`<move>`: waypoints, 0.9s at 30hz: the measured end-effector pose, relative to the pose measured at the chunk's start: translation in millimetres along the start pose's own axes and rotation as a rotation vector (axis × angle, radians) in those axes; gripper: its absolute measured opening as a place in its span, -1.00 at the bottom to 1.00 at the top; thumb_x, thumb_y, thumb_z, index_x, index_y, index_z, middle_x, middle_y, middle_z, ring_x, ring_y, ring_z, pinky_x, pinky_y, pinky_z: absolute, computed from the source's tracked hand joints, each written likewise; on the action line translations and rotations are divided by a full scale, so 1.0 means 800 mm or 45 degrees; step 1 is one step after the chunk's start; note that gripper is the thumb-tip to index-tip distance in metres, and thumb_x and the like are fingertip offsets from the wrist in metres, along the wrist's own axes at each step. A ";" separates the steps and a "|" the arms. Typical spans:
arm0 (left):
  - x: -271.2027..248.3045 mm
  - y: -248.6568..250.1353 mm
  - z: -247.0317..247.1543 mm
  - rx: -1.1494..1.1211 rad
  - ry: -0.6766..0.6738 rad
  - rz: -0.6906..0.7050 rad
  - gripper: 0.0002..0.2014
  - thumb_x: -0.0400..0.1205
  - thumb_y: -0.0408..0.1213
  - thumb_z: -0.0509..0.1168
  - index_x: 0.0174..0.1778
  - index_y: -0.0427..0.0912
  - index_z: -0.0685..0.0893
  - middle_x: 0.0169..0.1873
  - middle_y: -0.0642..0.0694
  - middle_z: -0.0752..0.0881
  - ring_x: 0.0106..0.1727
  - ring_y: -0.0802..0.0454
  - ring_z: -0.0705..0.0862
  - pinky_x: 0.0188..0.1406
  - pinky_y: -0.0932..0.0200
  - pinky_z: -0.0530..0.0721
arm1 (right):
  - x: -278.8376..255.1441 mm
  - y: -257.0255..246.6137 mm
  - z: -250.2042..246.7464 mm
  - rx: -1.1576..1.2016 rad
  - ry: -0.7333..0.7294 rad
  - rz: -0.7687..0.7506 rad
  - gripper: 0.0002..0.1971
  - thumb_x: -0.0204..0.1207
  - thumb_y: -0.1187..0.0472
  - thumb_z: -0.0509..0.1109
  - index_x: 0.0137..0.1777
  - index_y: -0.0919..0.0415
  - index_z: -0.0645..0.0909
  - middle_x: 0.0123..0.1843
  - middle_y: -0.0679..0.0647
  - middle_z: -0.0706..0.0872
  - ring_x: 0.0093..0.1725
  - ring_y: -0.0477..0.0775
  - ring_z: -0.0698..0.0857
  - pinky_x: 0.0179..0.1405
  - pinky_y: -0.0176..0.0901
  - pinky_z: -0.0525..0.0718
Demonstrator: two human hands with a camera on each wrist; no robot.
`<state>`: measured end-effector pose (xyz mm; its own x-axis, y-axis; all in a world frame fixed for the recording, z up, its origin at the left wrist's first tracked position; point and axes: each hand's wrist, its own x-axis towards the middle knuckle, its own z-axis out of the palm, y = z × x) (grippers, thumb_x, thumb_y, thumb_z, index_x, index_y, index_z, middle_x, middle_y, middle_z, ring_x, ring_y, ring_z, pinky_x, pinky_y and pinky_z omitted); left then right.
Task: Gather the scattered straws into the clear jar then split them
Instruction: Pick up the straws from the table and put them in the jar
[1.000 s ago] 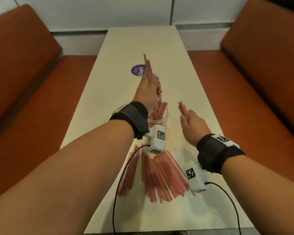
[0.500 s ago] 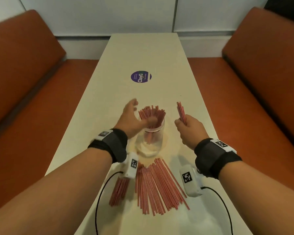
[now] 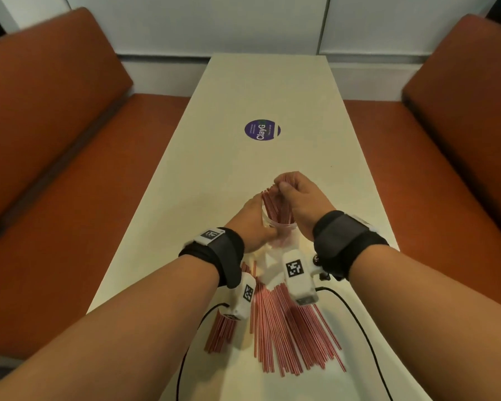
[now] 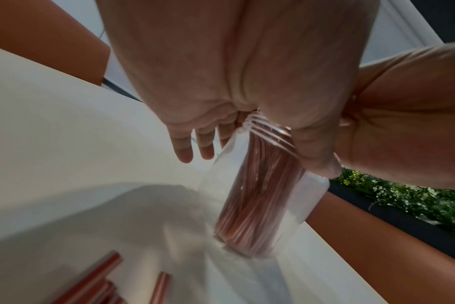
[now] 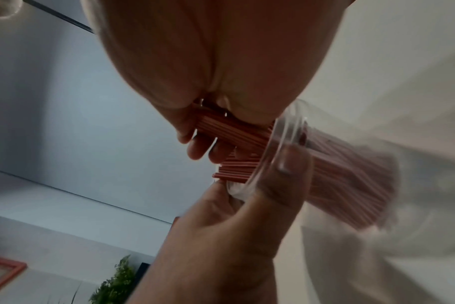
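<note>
While the left hand (image 3: 250,224) gripped the clear jar (image 3: 275,230) near the desk's (image 3: 272,91) middle, the right hand (image 3: 300,199) pinched a bundle of straws (image 3: 276,202) standing upright in it, with loose straws (image 3: 287,322) lying lengthwise toward the near edge, closer to both wrists.

The straws (image 3: 289,328) are red with fine white stripes, both those lying on the cream-white surface (image 3: 272,91) and those standing in the clear, colourless jar (image 4: 309,201). A round purple sticker (image 3: 262,131) with white lettering lies on the surface, the benches (image 3: 55,146) on both sides are rust-orange, and the wall (image 3: 185,21) behind is pale grey-white. The wristbands (image 3: 344,241) are black, the camera units (image 3: 297,277) white with black-and-white square code marks, their cables (image 3: 368,340) black, and the wrist views show green foliage (image 4: 413,199) and an orange-red frame (image 5: 5,273).
</note>
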<state>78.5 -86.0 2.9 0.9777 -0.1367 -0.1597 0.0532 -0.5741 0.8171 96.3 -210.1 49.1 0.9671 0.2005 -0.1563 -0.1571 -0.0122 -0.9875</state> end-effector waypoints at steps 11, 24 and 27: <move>-0.001 0.004 -0.005 0.014 -0.033 0.025 -0.16 0.43 -0.12 0.54 0.56 0.00 0.24 0.40 0.07 0.46 0.32 0.11 0.49 0.27 0.22 0.43 | 0.028 0.011 -0.028 -1.424 -0.159 -0.396 -0.38 0.63 -0.14 0.14 0.66 -0.03 0.14 0.68 0.02 0.24 0.66 0.06 0.19 0.60 -0.05 0.12; 0.008 -0.002 -0.008 0.118 -0.044 -0.002 -0.07 0.36 -0.01 0.56 0.59 -0.04 0.21 0.48 -0.06 0.45 0.45 -0.03 0.48 0.34 0.17 0.44 | 0.040 -0.007 -0.010 -1.292 0.014 -0.361 -0.63 0.64 -0.10 0.20 0.23 0.06 0.71 0.24 0.02 0.76 0.21 0.07 0.67 0.14 -0.16 0.52; -0.002 -0.006 -0.017 0.142 -0.040 -0.096 0.07 0.34 0.05 0.56 0.66 -0.04 0.06 0.58 -0.08 0.33 0.55 -0.06 0.38 0.48 0.01 0.41 | 0.027 -0.013 -0.014 -1.224 0.133 -0.436 -0.58 0.59 -0.17 0.24 0.27 0.05 0.67 0.29 -0.01 0.73 0.28 0.06 0.64 0.23 -0.10 0.51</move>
<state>79.7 -71.7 6.7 0.9648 -0.1141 -0.2369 0.1014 -0.6699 0.7355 121.0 -216.5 55.9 0.9498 0.2548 0.1815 0.3127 -0.7597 -0.5702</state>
